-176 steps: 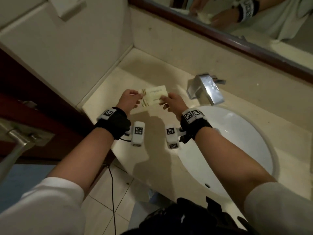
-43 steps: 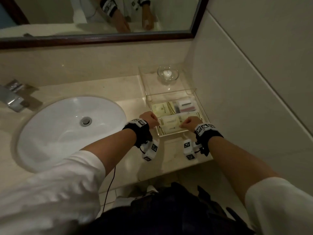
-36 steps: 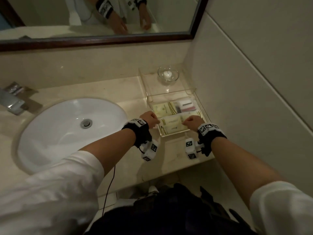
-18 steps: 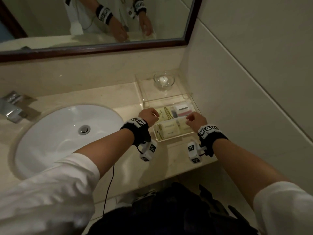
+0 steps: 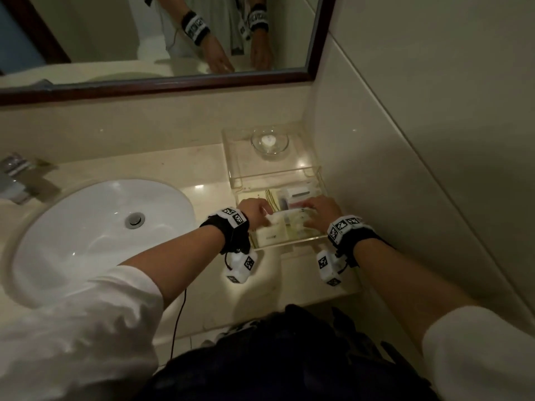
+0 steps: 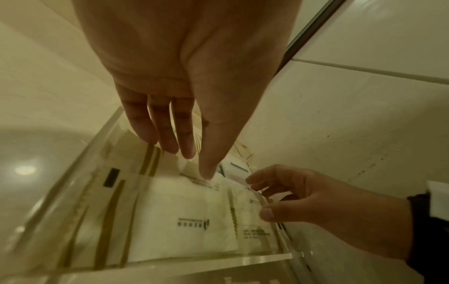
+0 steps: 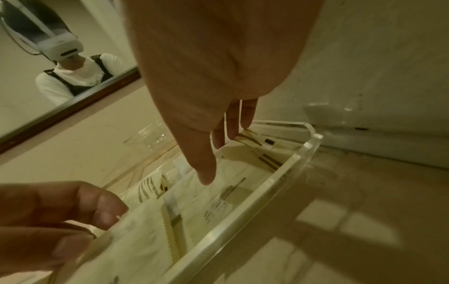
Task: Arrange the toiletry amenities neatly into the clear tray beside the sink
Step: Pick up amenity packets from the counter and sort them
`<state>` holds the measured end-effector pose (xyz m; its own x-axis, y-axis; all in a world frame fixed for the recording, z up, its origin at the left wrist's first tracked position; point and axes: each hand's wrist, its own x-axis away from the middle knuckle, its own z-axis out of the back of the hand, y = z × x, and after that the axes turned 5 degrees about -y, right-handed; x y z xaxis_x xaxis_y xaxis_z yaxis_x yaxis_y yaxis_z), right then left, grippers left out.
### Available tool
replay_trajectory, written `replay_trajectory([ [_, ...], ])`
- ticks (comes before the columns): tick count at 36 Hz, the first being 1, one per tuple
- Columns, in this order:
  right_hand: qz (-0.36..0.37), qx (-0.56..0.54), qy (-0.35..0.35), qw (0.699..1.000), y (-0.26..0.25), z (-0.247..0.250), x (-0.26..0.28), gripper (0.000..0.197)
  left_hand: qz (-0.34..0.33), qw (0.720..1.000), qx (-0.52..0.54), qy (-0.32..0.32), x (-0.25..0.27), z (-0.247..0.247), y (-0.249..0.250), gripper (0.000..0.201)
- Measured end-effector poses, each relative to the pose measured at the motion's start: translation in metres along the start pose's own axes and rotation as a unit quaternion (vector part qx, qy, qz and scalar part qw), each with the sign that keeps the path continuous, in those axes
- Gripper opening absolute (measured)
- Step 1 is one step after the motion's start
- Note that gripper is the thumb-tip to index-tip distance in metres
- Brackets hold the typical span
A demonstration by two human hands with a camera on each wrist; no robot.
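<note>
The clear tray (image 5: 289, 243) stands on the counter to the right of the sink, against the side wall. Inside it lie several cream packets (image 5: 272, 233) with gold stripes, and some small white boxes (image 5: 299, 193) at the back. My left hand (image 5: 254, 210) reaches into the tray's left half, fingers straight, and its thumb tip touches a white packet (image 6: 184, 211). In the right half my right hand (image 5: 321, 212) does the same: its fingers point down and its thumb tip rests on a packet (image 7: 230, 184). The hands cover the middle packets.
The white sink (image 5: 86, 235) lies left of the tray, with the chrome tap (image 5: 14, 178) at the far left. A glass dish (image 5: 269, 141) sits on a second clear tray (image 5: 236, 157) behind. The mirror (image 5: 144, 39) and the side wall (image 5: 434, 140) close the corner. The counter edge (image 5: 289, 298) is near me.
Earlier both hands held packets left of the tap, then brought them to the tray. In the last half second both hands reached further in and now lie over the packets.
</note>
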<state>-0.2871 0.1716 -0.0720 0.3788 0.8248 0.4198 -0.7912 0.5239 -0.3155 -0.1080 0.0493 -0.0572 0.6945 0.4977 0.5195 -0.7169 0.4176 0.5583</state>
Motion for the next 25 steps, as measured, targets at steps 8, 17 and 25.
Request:
replay_trajectory([
  [8,0.015,-0.035,0.026,0.999,0.014,-0.008,-0.001,0.041,0.010,1.000,-0.027,0.006,-0.009,-0.006,0.000,0.026],
  [17,0.044,-0.045,0.060,0.996,0.017,-0.008,0.005,0.029,0.018,0.999,-0.038,-0.001,-0.012,-0.006,0.005,0.023],
  [25,0.050,0.004,0.085,0.995,0.013,-0.010,0.007,0.032,0.015,0.999,-0.045,-0.009,-0.011,-0.004,0.002,0.025],
])
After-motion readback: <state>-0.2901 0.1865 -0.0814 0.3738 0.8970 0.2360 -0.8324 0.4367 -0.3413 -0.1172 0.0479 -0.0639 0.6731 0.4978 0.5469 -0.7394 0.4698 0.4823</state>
